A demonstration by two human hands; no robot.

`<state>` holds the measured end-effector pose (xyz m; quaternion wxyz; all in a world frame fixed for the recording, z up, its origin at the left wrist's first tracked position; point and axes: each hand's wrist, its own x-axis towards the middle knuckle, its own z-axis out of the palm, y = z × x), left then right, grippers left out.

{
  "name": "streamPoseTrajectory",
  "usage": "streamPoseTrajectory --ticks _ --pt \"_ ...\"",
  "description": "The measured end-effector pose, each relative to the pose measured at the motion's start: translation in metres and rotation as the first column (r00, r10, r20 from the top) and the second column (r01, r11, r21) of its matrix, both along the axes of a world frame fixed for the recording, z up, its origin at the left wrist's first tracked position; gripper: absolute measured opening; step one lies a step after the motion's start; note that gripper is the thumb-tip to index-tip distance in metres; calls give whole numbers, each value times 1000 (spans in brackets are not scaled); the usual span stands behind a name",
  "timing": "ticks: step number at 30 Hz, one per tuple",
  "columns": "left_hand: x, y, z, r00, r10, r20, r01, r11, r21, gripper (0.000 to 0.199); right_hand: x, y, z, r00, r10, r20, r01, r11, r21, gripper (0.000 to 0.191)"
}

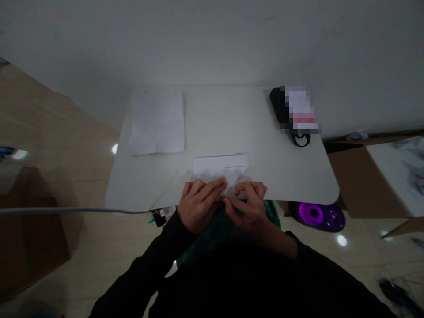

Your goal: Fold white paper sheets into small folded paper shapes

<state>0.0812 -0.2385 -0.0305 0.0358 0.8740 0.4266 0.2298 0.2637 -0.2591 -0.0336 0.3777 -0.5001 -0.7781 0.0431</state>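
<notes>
A folded sheet of white paper (208, 164) lies at the near edge of the white table, with a slanted flap on its right half. My left hand (200, 203) grips its lower part, the fingers together and pressed across the flap. Close beside it, my right hand (249, 204) has its fingers bent, with thumb and forefinger pinching the paper's near corner. The fingers hide much of the lower edge of the folded sheet.
Another white sheet (158, 123) lies at the table's (225, 119) back left. A black case (280, 106) with a blurred label and a ring-shaped strap sits back right. A grey cable (76, 210) runs in from the left. A purple-lit device (311, 214) and cardboard (364, 181) are at the right.
</notes>
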Motion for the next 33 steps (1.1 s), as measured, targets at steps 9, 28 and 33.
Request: streamPoseTrajectory --ticks 9,28,33 --pt "0 1 7 999 33 17 -32 998 -59 37 4 3 14 998 -61 -30 56 987 -154 24" --pt "4 10 2 998 -53 15 53 997 -49 42 33 49 18 957 -204 209 208 978 -1 15" --pt "-7 11 4 991 -133 -33 132 991 -27 42 31 37 9 963 237 130 -231 971 -58 26"
